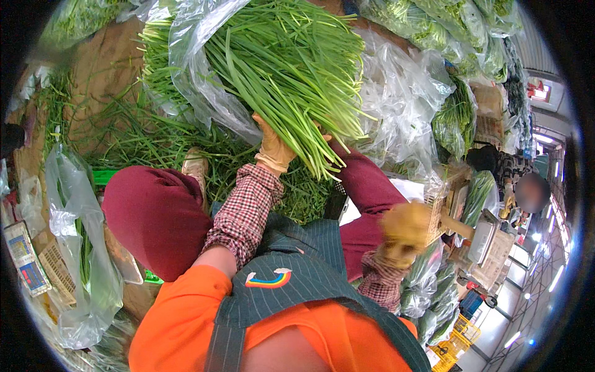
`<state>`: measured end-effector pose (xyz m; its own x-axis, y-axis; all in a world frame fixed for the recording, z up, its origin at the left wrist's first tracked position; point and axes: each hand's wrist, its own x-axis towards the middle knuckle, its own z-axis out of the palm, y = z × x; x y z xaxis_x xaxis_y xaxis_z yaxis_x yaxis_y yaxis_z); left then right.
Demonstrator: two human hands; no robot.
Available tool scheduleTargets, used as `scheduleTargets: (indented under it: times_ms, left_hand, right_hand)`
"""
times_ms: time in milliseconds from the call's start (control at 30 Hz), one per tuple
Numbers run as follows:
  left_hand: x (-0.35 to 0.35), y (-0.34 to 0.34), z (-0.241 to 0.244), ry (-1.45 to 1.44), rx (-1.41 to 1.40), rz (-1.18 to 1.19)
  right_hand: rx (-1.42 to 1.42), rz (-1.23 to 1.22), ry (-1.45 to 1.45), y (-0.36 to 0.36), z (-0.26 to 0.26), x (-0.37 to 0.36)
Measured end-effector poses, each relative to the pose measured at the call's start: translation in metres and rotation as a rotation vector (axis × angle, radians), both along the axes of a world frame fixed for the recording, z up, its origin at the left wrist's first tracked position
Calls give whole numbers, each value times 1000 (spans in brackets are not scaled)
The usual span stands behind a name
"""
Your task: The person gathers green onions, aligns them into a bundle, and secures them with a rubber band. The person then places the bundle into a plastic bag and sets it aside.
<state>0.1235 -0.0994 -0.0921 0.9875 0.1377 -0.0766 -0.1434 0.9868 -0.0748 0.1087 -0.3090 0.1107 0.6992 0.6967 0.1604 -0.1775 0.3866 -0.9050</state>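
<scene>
Long green garlic chives [283,83] with pale cut ends lie in a thick pile before me, partly under a clear plastic bag [197,60]. My left hand [275,148], in a tan glove, is closed around a loose bunch at the pile's near side; the stalks hide most of its fingers. My right hand [403,232], in a yellow-brown glove, is apart from the pile, beside my right knee. Motion blur hides its fingers and whether it holds anything. Loose green trimmings [297,200] cover the floor between my legs.
Crumpled clear plastic [395,88] lies right of the pile. Bagged greens [432,28] stand at the upper right, and another bag [79,232] is at left beside a scale-like device [28,258]. A digital scale [483,237] and another person [513,172] are at right.
</scene>
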Motion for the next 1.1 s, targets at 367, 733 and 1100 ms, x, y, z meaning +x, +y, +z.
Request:
scheduleTargets:
  times_ms: [367, 733, 1100]
  left_hand:
    - [1, 0, -15, 58, -2, 14]
    - [-3, -3, -11, 122, -38, -108]
    - [-5, 3, -3, -46, 291, -169]
  right_hand:
    - [-1391, -484, -648, 43, -43, 64]
    - [-1529, -195, -592, 12, -218, 212]
    - [-1601, -171, -884, 91, -124, -3]
